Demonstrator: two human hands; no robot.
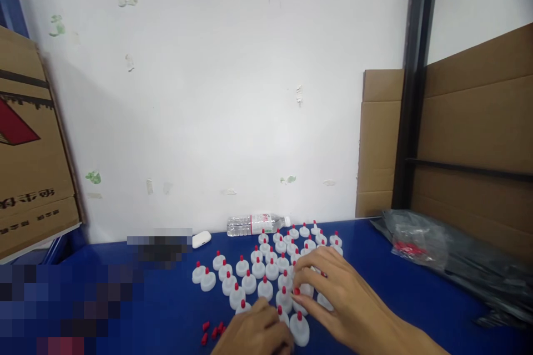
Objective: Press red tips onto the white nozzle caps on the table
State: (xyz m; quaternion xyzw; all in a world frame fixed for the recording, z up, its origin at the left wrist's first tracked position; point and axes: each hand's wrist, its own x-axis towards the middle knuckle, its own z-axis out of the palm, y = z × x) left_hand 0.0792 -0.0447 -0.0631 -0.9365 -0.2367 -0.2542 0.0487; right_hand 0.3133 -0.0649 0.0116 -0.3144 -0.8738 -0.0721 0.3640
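Observation:
Several white caps (pixel 258 269) with red tips stand in a cluster on the blue table (pixel 175 310). My right hand (pixel 333 294) lies over the right side of the cluster, fingers curled round a white cap with a red tip near its fingertips. My left hand (pixel 260 333) is at the bottom edge, fingers bent and closed against the nearest caps; what it holds is hidden. A few loose red tips (pixel 212 330) lie on the table just left of my left hand.
A clear water bottle (pixel 256 224) lies against the white wall behind the caps, with a white earbud case (pixel 201 239) to its left. A plastic bag holding red parts (pixel 414 244) lies at right. Cardboard boxes (pixel 29 166) flank both sides.

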